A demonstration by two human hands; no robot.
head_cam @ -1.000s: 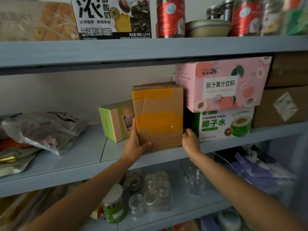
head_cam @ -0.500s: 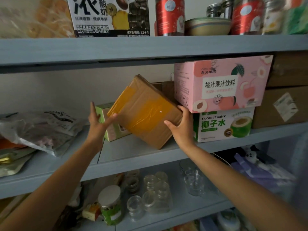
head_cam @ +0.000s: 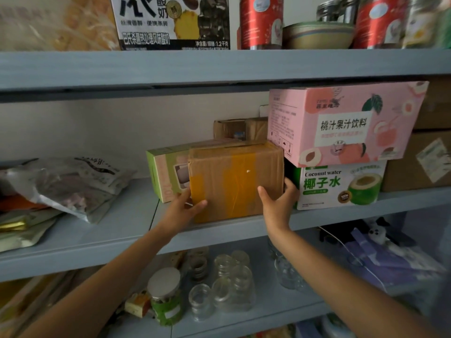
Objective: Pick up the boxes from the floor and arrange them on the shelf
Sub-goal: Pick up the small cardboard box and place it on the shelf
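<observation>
A brown cardboard box (head_cam: 235,180) with yellow tape lies on its long side on the middle grey shelf (head_cam: 122,230), between a small green box (head_cam: 164,175) and the coconut water box (head_cam: 339,185). My left hand (head_cam: 181,211) grips its lower left corner, thumb on the front face. My right hand (head_cam: 278,201) grips its lower right corner, fingers wrapped round the right side. Behind it stands another small cardboard box (head_cam: 240,129). A pink juice box (head_cam: 341,123) sits on the coconut water box.
Plastic food bags (head_cam: 66,184) lie on the shelf's left part. Brown cartons (head_cam: 419,162) fill the far right. The shelf above (head_cam: 219,67) carries cans, a bowl and boxes. Glass jars (head_cam: 227,284) stand on the shelf below.
The taped box stood upright, was tilted in the air, and now lies flat on its long side on the shelf. Both hands moved down to its lower corners.
</observation>
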